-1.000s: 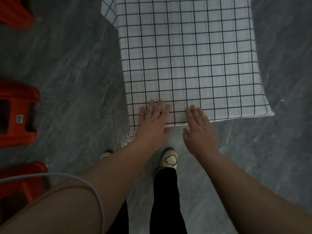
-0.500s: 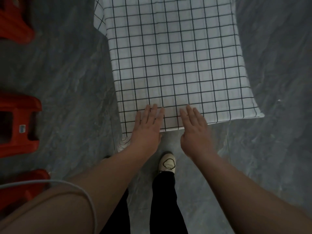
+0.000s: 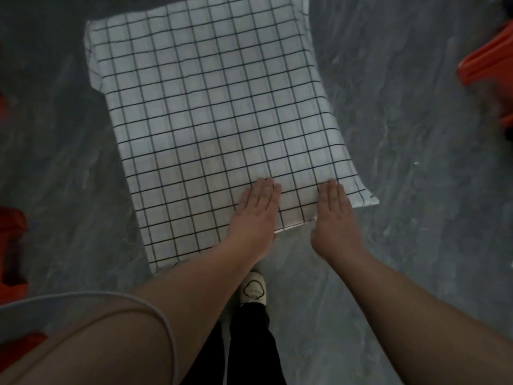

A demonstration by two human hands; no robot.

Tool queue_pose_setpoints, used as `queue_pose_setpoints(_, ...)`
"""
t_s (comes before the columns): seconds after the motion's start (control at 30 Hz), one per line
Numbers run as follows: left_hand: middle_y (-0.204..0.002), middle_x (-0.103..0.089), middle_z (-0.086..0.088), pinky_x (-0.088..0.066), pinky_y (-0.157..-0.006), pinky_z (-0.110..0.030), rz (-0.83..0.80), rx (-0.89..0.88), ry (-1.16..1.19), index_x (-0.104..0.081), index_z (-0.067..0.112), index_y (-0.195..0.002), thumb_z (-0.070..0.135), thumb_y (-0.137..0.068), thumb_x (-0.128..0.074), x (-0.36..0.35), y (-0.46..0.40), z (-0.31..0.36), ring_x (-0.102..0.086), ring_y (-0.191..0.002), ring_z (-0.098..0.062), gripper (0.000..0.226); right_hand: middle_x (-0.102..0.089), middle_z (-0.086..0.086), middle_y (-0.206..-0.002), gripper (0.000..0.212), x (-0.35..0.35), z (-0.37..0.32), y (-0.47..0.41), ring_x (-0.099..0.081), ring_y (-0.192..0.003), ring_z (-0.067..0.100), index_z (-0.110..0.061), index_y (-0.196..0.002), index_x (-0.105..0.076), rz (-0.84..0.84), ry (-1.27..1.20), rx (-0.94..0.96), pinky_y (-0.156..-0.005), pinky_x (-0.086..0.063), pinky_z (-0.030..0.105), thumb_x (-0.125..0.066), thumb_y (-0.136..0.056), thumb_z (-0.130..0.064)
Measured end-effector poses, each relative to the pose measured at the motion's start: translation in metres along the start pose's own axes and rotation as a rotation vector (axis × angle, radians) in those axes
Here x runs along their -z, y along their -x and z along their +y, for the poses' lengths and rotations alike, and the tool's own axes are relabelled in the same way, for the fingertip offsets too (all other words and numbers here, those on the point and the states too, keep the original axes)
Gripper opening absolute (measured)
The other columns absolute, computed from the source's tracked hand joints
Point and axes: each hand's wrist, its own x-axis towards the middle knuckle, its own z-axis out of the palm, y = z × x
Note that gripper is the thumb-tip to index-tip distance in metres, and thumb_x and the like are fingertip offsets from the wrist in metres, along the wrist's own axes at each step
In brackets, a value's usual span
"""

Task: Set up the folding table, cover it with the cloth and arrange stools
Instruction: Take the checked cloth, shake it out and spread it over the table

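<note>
Checked cloth (image 3: 216,129) lies spread flat over the worktop, fully covering it, one edge overhanging at the near side. Left hand (image 3: 256,215) and right hand (image 3: 334,215) rest palm-down on the cloth's near edge, each grip flat with fingers straight and close together. Orange stools (image 3: 488,65) stand on the grey floor (image 3: 416,190), well apart from the worktop.
</note>
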Motion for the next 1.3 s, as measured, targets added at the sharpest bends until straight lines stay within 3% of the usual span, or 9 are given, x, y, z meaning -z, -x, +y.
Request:
queue_pose_setpoints(0.3,-0.155,0.043,-0.009,0.011,-0.122,-0.046,-0.136,-0.013,-0.025,0.036,0.011,-0.147,0.057,-0.086,-0.064,0.003,-0.007,-0.008,0.038,-0.143,-0.027,0.126,0.027,-0.001,-0.163,0.097,0.018,0.005,-0.002,0.029,-0.148,0.013,-0.016,-0.158,0.012,-0.123,-0.177,-0.021,-0.124,0.005,0.030,-0.043,-0.080,0.003)
queue_pose_setpoints(0.37,-0.157,0.037,-0.013,0.007,-0.123,-0.049,-0.203,0.007,-0.034,0.032,0.008,-0.149,0.060,-0.084,-0.065,0.016,-0.009,0.000,0.034,-0.145,-0.031,0.128,0.013,-0.006,-0.167,0.093,0.024,0.010,-0.005,0.018,-0.150,0.007,-0.019,-0.161,-0.004,-0.118,-0.341,-0.049,-0.119,0.003,0.021,-0.044,-0.080,0.005)
queue_pose_setpoints(0.5,-0.166,0.006,-0.014,-0.002,-0.124,-0.050,-0.146,0.029,0.069,0.003,0.012,-0.157,0.051,-0.094,-0.057,0.047,-0.019,0.024,0.013,-0.152,-0.034,0.095,-0.047,-0.001,-0.150,0.065,0.048,0.021,-0.007,-0.038,-0.142,0.014,-0.015,-0.141,-0.054,0.146,-0.756,-0.252,-0.114,-0.023,0.019,-0.046,-0.082,0.010)
queue_pose_setpoints(0.6,-0.167,0.006,-0.006,-0.003,-0.124,-0.048,-0.060,-0.048,0.152,0.002,0.020,-0.158,0.040,-0.100,-0.049,0.057,-0.031,0.045,0.015,-0.152,-0.028,0.080,-0.055,-0.006,-0.128,0.048,0.063,0.034,-0.011,-0.050,-0.123,0.012,-0.019,-0.130,-0.060,0.315,-0.875,-0.495,-0.100,-0.036,0.022,-0.049,-0.088,0.003)
queue_pose_setpoints(0.7,-0.166,0.014,-0.004,0.003,-0.125,-0.046,-0.029,-0.108,0.140,0.009,0.023,-0.157,0.037,-0.100,-0.049,0.051,-0.043,0.070,0.021,-0.151,-0.025,0.083,-0.055,0.000,-0.129,0.039,0.057,0.057,-0.024,-0.051,-0.123,0.017,-0.018,-0.132,-0.056,0.334,-1.000,-0.750,-0.099,-0.040,0.029,-0.056,-0.094,-0.009)
queue_pose_setpoints(0.83,-0.164,0.023,-0.002,0.011,-0.123,-0.047,-0.047,-0.134,0.126,0.011,0.027,-0.157,0.032,-0.100,-0.049,0.035,-0.058,0.098,0.027,-0.149,-0.025,0.083,-0.059,0.010,-0.132,0.047,0.039,0.087,-0.045,-0.055,-0.121,0.027,-0.011,-0.135,-0.056,0.099,-0.989,-0.824,-0.102,-0.042,0.035,-0.064,-0.093,-0.030)
queue_pose_setpoints(1.0,-0.163,0.027,-0.007,0.009,-0.122,-0.051,-0.019,-0.013,0.165,0.012,0.028,-0.157,0.036,-0.100,-0.049,0.016,-0.067,0.120,0.030,-0.148,-0.026,0.084,-0.062,0.003,-0.080,0.015,0.021,0.104,-0.058,-0.059,-0.076,0.022,-0.021,-0.082,-0.060,-0.172,-1.119,-0.742,-0.068,-0.046,0.033,-0.068,-0.089,-0.031)
queue_pose_setpoints(1.13,-0.162,0.029,-0.006,0.010,-0.121,-0.054,0.006,0.033,0.181,0.014,0.029,-0.157,0.034,-0.100,-0.047,0.011,-0.072,0.129,0.035,-0.146,-0.026,0.083,-0.056,0.008,-0.071,0.017,0.015,0.112,-0.065,-0.052,-0.056,0.017,-0.013,-0.080,-0.056,-0.256,-1.316,-0.781,-0.047,-0.040,0.023,-0.065,-0.094,-0.015)
queue_pose_setpoints(1.3,-0.163,0.027,-0.006,0.011,-0.120,-0.053,0.049,0.049,0.184,0.012,0.028,-0.158,0.028,-0.098,-0.049,0.006,-0.077,0.139,0.034,-0.146,-0.026,0.085,-0.059,0.008,-0.072,0.018,0.005,0.119,-0.075,-0.053,-0.058,0.018,-0.012,-0.080,-0.057,-0.358,-1.353,-0.759,-0.051,-0.040,0.026,-0.064,-0.096,-0.016)
